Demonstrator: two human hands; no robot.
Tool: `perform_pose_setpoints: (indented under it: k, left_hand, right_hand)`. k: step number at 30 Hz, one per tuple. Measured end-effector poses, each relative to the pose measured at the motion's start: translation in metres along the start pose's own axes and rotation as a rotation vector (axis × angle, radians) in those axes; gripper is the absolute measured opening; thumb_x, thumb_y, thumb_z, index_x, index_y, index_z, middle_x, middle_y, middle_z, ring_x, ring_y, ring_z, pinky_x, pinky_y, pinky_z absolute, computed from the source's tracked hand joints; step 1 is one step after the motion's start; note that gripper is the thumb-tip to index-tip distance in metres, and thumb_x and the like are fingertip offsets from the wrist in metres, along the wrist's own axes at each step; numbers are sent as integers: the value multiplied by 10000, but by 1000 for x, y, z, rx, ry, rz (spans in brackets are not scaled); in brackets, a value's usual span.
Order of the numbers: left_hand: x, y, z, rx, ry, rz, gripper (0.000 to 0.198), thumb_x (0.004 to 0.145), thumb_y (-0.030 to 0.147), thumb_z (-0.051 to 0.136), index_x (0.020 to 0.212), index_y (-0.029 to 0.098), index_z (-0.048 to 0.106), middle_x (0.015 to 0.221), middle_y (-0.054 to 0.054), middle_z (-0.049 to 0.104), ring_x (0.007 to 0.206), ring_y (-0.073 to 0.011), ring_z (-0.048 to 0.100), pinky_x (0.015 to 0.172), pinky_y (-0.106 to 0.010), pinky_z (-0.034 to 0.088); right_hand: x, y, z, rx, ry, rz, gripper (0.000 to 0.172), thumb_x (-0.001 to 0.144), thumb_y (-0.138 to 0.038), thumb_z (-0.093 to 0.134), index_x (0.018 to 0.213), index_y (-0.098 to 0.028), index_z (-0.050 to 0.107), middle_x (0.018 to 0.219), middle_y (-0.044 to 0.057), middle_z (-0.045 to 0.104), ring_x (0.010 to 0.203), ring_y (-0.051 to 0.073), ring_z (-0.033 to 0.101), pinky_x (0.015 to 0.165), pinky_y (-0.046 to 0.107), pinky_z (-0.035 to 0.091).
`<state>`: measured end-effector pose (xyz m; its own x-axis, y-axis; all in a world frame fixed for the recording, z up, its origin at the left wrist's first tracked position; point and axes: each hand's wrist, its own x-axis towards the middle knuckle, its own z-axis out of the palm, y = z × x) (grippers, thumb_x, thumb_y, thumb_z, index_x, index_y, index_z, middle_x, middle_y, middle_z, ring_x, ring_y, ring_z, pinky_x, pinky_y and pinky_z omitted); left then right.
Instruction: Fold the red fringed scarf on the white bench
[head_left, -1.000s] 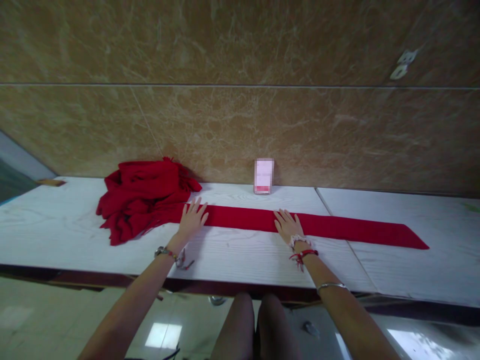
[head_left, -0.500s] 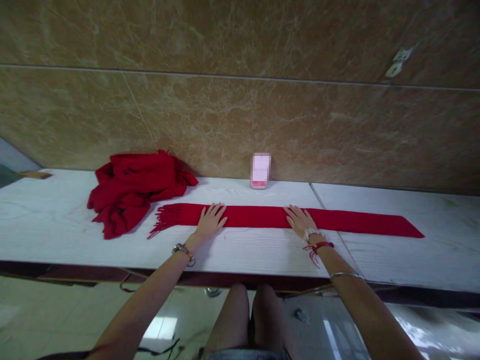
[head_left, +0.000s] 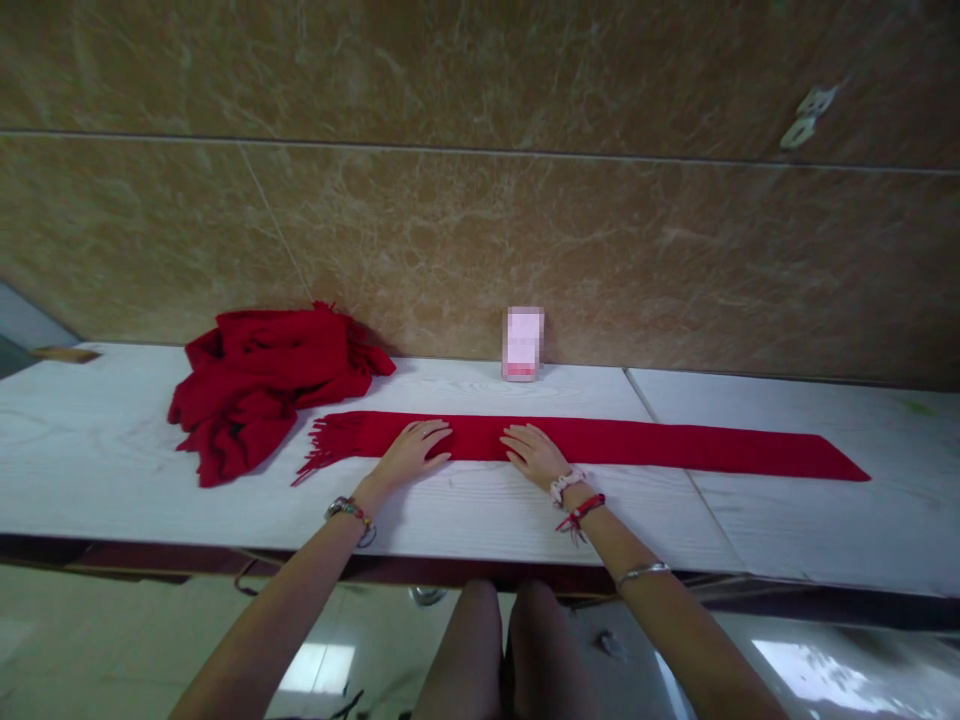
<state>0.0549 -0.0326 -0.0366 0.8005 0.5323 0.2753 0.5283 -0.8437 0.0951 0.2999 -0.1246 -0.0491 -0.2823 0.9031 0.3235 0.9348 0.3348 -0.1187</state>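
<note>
A red scarf (head_left: 637, 443) lies in a long flat strip across the white tabletop, its fringe at the left and a slanted end at the right. My left hand (head_left: 411, 450) rests on the strip not far from the fringe, fingers stretched out to the right. Nearer the middle, my right hand (head_left: 536, 455) lies on the cloth with its fingers extended to the left. Between the two hands a short stretch of red fabric shows. Neither hand grips the cloth.
A crumpled red scarf (head_left: 262, 375) is heaped at the back left, against the brown marble wall (head_left: 450, 250). A blurred pink-and-white phone-like object (head_left: 523, 345) leans on the wall. A seam crosses the white tabletop (head_left: 465, 510); its front edge is near my knees.
My right hand has slid left along the scarf, closer to my left hand. My left hand has stayed at almost the same spot, its fingers now turned more to the right.
</note>
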Motion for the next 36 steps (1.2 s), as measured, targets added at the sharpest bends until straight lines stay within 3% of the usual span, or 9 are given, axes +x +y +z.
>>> perform_pose_setpoints:
  k: [5, 13, 19, 30, 36]
  left_hand:
    - [-1, -1, 2, -36, 59, 30, 339, 806, 330, 522, 1089, 148, 566, 1120, -95, 583, 1068, -197, 497, 939, -346, 375]
    - [-1, -5, 10, -61, 139, 62, 268, 817, 283, 510, 1042, 152, 576, 1043, -91, 610, 994, -199, 536, 873, -352, 427]
    - [-1, -4, 8, -65, 155, 81, 216, 814, 253, 525, 993, 150, 587, 969, -80, 629, 917, -189, 562, 807, -328, 449]
    - [6, -3, 6, 14, 123, 183, 176, 838, 231, 505, 948, 156, 621, 889, -60, 654, 845, -171, 579, 752, -307, 455]
    - [7, -4, 9, 64, 164, 234, 199, 847, 257, 491, 951, 148, 622, 877, -67, 655, 814, -173, 589, 719, -302, 471]
  right_hand:
    - [-2, 5, 9, -10, 33, -26, 273, 839, -219, 443, 1036, -183, 629, 1100, 79, 622, 1051, 174, 540, 939, 354, 413]
    - [-3, 17, 23, -37, 235, -187, 215, 829, -182, 476, 925, -145, 665, 945, 96, 682, 921, 171, 615, 837, 310, 499]
    - [-4, 19, 15, 4, 280, -163, 216, 818, -158, 477, 939, -135, 654, 920, 94, 688, 876, 169, 635, 798, 286, 519]
    - [-7, 19, 3, 50, 153, -167, 202, 789, -162, 526, 945, -151, 654, 959, 85, 680, 931, 177, 613, 816, 297, 506]
    - [3, 10, -8, -95, -40, -205, 190, 787, -129, 531, 936, -136, 648, 955, 102, 675, 915, 181, 613, 805, 290, 491]
